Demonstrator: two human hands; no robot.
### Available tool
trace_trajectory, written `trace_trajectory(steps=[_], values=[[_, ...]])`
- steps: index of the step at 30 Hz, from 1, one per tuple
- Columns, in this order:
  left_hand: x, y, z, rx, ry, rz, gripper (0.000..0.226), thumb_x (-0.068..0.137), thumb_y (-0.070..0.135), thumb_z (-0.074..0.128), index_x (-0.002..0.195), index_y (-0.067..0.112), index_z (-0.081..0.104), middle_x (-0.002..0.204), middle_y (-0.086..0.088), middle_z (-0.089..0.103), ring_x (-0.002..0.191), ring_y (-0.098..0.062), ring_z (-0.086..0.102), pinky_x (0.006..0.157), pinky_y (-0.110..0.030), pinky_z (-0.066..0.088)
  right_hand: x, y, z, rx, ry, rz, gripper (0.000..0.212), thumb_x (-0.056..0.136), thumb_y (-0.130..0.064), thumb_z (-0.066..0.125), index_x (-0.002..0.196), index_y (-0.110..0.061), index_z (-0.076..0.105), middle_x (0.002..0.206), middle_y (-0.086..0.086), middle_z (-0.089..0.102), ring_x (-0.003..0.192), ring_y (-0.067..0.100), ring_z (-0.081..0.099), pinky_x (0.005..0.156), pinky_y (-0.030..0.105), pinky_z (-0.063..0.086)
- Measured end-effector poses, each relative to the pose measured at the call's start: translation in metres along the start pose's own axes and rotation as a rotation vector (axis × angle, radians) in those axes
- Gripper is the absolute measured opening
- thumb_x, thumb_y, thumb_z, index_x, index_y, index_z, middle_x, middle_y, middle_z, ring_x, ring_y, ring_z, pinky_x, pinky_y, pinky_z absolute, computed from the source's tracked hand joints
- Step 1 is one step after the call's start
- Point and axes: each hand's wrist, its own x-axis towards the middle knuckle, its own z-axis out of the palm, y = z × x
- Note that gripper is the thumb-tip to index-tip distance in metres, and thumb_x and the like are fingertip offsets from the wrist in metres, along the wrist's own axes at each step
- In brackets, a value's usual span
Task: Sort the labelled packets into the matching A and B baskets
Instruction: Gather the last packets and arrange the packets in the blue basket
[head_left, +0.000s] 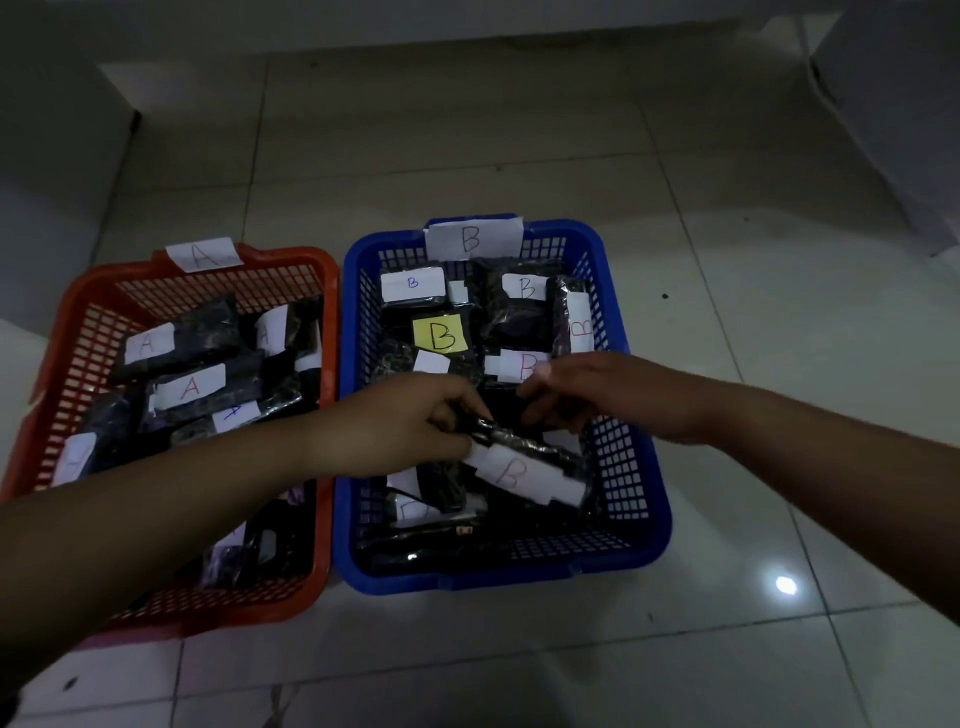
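from the head camera, looking down at the tiled floor (519, 156), two baskets sit side by side and touching: a red basket (62, 364) tagged a on the left, a blue basket (639, 467) tagged b on the right. both already hold dark, glossy packets with paper labels, a's in the red one and b's in the blue one as far as the letters can be read.

both hands are over the blue basket. the left hand (395, 431) has its fingers curled down around the near end of a dark packet (524, 457) with a white b label, which lies tilted across the packets beneath it. the right hand (587, 395) hovers just beyond it with fingers bent loosely downward; the light is dim and i cannot tell whether it grips the packet's far end or only touches it.

the packet looks light and soft, a thin plastic bag with loose filling, so it should sag if lifted by one end. the film shines and is probably slippery. i'd take it across the middle or by both ends, and keep off the paper label, which could peel or tear.
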Motion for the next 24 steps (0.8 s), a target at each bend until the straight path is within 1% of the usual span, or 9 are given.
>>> trace_trajectory(steps=[2, 4, 7, 10, 12, 15, 18, 20, 24], values=[[0.003, -0.002, -0.001, -0.108, 0.037, -0.052, 0.022, 0.083, 0.019, 0.068, 0.103, 0.027, 0.062, 0.085, -0.002, 0.073, 0.086, -0.018, 0.067, 0.083, -0.036, 0.052, -0.011, -0.003, -0.011, 0.061, -0.133, 0.048, 0.039, 0.082, -0.046, 0.057, 0.114, -0.025, 0.061, 0.109, -0.006, 0.068, 0.101, 0.007, 0.063, 0.089, 0.025, 0.050], [0.005, -0.004, -0.002, -0.182, 0.038, -0.071, 0.023, 0.082, 0.019, 0.069, 0.104, 0.023, 0.063, 0.086, -0.006, 0.074, 0.092, -0.027, 0.066, 0.092, -0.044, 0.048, -0.013, 0.002, -0.015, 0.134, -0.161, 0.072, 0.038, 0.076, -0.024, 0.070, 0.112, -0.019, 0.061, 0.108, -0.001, 0.068, 0.101, 0.012, 0.063, 0.089, 0.031, 0.049], [0.008, -0.008, 0.000, -0.247, 0.039, -0.054, 0.026, 0.080, 0.024, 0.072, 0.104, 0.023, 0.064, 0.089, -0.008, 0.074, 0.096, -0.030, 0.065, 0.097, -0.049, 0.045, -0.012, 0.004, -0.018, 0.106, -0.084, 0.100, 0.033, 0.074, 0.001, 0.070, 0.103, -0.013, 0.062, 0.098, 0.006, 0.070, 0.088, 0.016, 0.066, 0.077, 0.027, 0.053], [0.011, -0.015, 0.002, -0.200, 0.058, -0.020, 0.039, 0.074, 0.050, 0.063, 0.107, 0.030, 0.061, 0.092, -0.010, 0.073, 0.096, -0.034, 0.064, 0.094, -0.051, 0.047, -0.015, 0.000, -0.030, 0.083, 0.053, 0.104, 0.023, 0.077, 0.001, 0.067, 0.097, -0.010, 0.063, 0.101, 0.012, 0.070, 0.091, 0.022, 0.066, 0.081, 0.031, 0.053], [0.012, -0.020, 0.001, -0.008, 0.031, 0.000, 0.041, 0.076, 0.060, 0.047, 0.107, 0.035, 0.060, 0.101, -0.004, 0.069, 0.096, -0.023, 0.064, 0.091, -0.046, 0.049, -0.018, -0.004, -0.043, 0.093, 0.145, 0.101, 0.018, 0.079, 0.000, 0.063, 0.095, -0.010, 0.065, 0.101, 0.013, 0.070, 0.094, 0.025, 0.065, 0.084, 0.035, 0.052], [0.011, -0.031, -0.001, 0.303, -0.112, 0.011, 0.046, 0.086, 0.052, 0.048, 0.126, 0.030, 0.052, 0.125, 0.007, 0.059, 0.111, -0.007, 0.055, 0.098, -0.032, 0.045, -0.025, -0.010, -0.064, 0.100, 0.278, 0.109, 0.019, 0.081, -0.001, 0.061, 0.094, -0.012, 0.068, 0.100, 0.011, 0.070, 0.094, 0.025, 0.066, 0.084, 0.036, 0.053], [0.009, -0.041, 0.003, 0.509, -0.179, 0.027, 0.061, 0.089, 0.042, 0.059, 0.143, 0.029, 0.034, 0.140, 0.013, 0.043, 0.124, -0.002, 0.042, 0.104, -0.022, 0.037, -0.029, -0.012, -0.071, 0.007, 0.315, 0.095, 0.019, 0.082, -0.002, 0.063, 0.097, -0.013, 0.067, 0.095, 0.007, 0.072, 0.087, 0.019, 0.068, 0.071, 0.026, 0.053], [0.009, -0.045, 0.010, 0.582, -0.144, 0.077, 0.062, 0.089, 0.034, 0.062, 0.143, 0.030, 0.032, 0.139, 0.013, 0.045, 0.122, -0.004, 0.044, 0.102, -0.023, 0.038, -0.028, -0.012, -0.069, -0.072, 0.338, 0.089, 0.018, 0.082, -0.003, 0.064, 0.096, -0.014, 0.067, 0.092, 0.005, 0.072, 0.082, 0.016, 0.068, 0.065, 0.022, 0.052], [0.015, -0.052, 0.013, 0.623, -0.054, 0.133, 0.049, 0.090, 0.013, 0.057, 0.133, 0.034, 0.044, 0.124, 0.010, 0.056, 0.105, -0.004, 0.052, 0.090, -0.020, 0.044, -0.024, -0.011, -0.061, -0.104, 0.444, 0.060, 0.016, 0.082, -0.005, 0.064, 0.094, -0.016, 0.065, 0.091, 0.007, 0.071, 0.083, 0.023, 0.067, 0.071, 0.030, 0.052]])
